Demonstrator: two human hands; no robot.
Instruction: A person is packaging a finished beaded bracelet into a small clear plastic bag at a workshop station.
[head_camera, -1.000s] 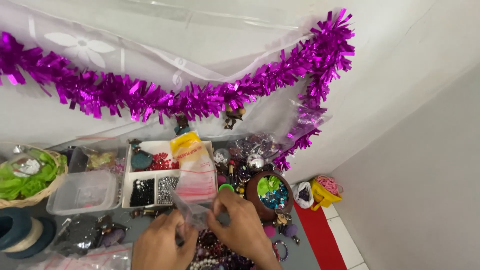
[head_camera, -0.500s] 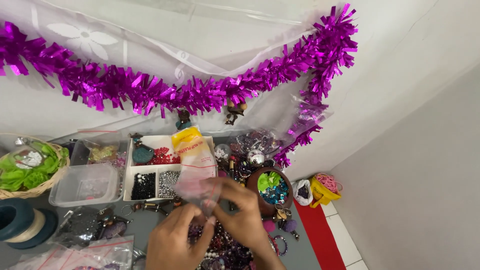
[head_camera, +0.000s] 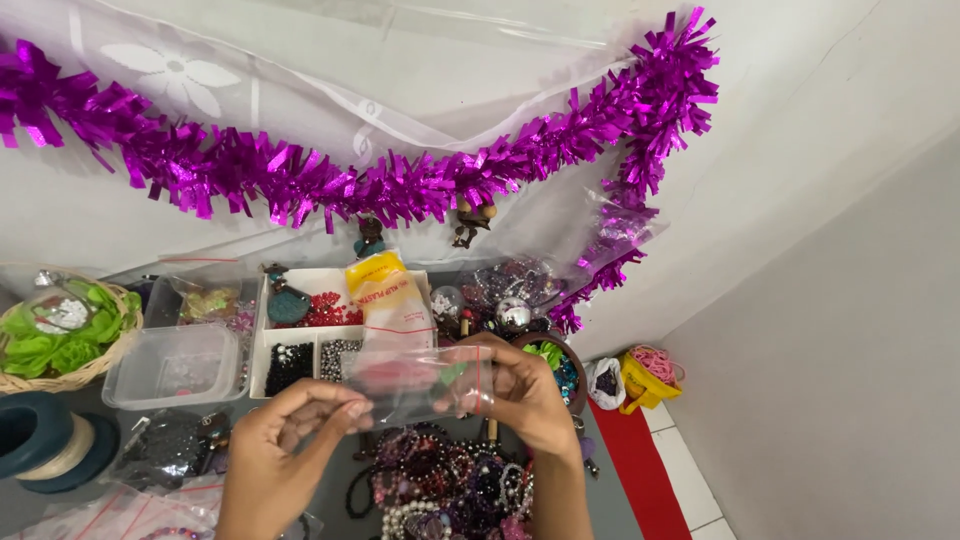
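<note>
Both my hands hold up a small clear plastic zip bag (head_camera: 415, 385) with a red strip along its right end. My left hand (head_camera: 285, 440) pinches its left end; my right hand (head_camera: 520, 390) grips the right end. The bag is stretched flat between them, above a heap of bead bracelets (head_camera: 440, 485) on the grey table. Behind the bag lies a white compartment tray (head_camera: 262, 335) with red, black and silver beads, and a packet of bags with a yellow top (head_camera: 385, 295) leans on it.
A woven basket with green fabric (head_camera: 60, 340) and a clear plastic box (head_camera: 170, 370) sit at left, a blue spool (head_camera: 40, 440) at lower left. A brown bowl of blue-green beads (head_camera: 560, 375) is partly behind my right hand. Purple tinsel (head_camera: 400, 185) hangs on the wall.
My hands have lifted and drawn apart, pulling the crumpled bag flat between them. More of the bracelet heap shows below.
</note>
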